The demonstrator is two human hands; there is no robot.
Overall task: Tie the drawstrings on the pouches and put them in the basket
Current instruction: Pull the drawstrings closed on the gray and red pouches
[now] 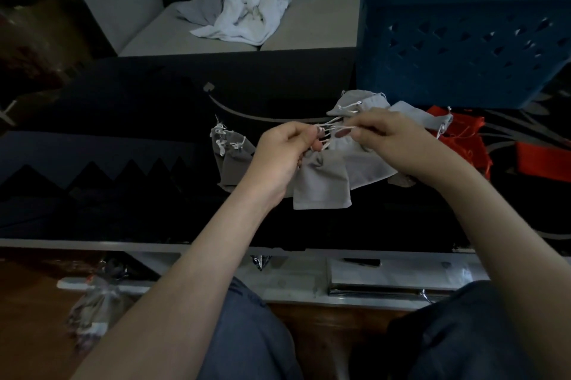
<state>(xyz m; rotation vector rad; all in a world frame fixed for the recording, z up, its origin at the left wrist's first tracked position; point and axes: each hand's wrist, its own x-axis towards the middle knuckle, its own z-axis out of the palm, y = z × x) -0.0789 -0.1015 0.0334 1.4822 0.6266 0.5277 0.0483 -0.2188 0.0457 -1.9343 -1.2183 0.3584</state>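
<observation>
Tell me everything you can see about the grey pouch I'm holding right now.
The held pouch is a small, flat rectangle of pale grey cloth, hanging upright over the dark table. Its neck is gathered between the left hand and right hand, which pinch its white drawstrings stretched between them. Other grey pouches lie behind it.

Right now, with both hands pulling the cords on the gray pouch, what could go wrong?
The gray pouch hangs from its drawstrings, pinched by the left hand and right hand. A slip could drop it among the other gray pouches beneath, mixing them up. The dim light and thin cords may hide a loose knot.
</observation>
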